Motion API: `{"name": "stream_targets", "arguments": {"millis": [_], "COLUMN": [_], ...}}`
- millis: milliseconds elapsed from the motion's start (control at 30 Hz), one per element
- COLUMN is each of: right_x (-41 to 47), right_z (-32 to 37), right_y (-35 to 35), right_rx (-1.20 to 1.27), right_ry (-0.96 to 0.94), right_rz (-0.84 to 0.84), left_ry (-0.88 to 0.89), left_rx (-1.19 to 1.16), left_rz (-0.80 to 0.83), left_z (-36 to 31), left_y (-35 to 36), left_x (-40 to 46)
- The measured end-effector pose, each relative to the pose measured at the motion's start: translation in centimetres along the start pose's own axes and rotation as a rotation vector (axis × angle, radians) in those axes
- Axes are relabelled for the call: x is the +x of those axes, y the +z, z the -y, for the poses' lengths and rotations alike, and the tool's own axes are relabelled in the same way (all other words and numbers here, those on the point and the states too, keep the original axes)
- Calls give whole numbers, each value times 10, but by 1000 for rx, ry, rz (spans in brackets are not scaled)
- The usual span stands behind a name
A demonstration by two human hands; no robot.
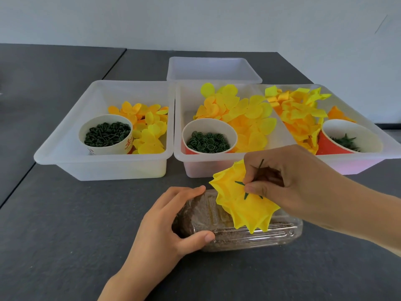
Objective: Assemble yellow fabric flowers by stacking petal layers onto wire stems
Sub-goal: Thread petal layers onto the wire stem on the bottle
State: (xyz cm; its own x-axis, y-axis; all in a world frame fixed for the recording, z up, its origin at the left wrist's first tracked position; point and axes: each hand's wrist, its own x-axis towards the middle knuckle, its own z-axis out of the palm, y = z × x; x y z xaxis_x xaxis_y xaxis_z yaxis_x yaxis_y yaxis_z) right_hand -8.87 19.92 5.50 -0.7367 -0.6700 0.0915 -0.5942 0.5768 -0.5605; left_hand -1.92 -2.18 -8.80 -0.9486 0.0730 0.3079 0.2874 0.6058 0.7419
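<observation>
From my head camera, my right hand (280, 181) pinches a green stem (260, 165) with a yellow flower (247, 205) on it, held just above a clear box (271, 235) on the dark desk (65, 224). My left hand's (173, 222) grip curls round the box's left end. Behind stand three bins (104, 164) of yellow petals (245, 118), each with a cup (106, 135) of green parts.

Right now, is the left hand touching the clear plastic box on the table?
Touching. The head view shows the left hand gripping the end of the clear plastic box, fingers over the top and thumb against its side.
</observation>
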Motion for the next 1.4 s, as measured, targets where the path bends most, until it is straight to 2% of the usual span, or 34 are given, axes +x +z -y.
{"name": "stream_targets", "arguments": {"millis": [267, 400, 500, 633, 733, 833, 933, 1000, 1200, 1400], "right_x": [-3, -9, -8, -7, -9, -9, -9, -9, 3, 19], "right_z": [2, 7, 18, 36, 38, 29, 19, 15, 16, 21], "right_y": [2, 2, -14, -55, -76, -78, -68, -65, -82, -80], "right_rx": [-3, 36, 30, 270, 420, 466, 456, 457, 338, 239], "right_ry": [27, 44, -23, -130, -181, -97, -36, -34, -72, -111], "right_rz": [-55, -90, -138, -325, -400, -340, -270, -263, -250, -147], "left_ry": [-30, -76, -124, -150, -127, -124, -56, 4, 76, -15], "left_rx": [-7, 23, 67, 144, 210, 239, -65, -181, -83, -125], "left_rz": [19, 100, 168, 244, 292, 338, 262, 196, 103, 55], "left_z": [-6, -13, -19, -30, -40, -50, -63, -74, -96, -98], "left_y": [-2, -12, -18, -28, -36, -37, -36, -33, -19, -7], "left_x": [0, 2, 5, 10, 15, 21, 25, 27, 39, 57]}}
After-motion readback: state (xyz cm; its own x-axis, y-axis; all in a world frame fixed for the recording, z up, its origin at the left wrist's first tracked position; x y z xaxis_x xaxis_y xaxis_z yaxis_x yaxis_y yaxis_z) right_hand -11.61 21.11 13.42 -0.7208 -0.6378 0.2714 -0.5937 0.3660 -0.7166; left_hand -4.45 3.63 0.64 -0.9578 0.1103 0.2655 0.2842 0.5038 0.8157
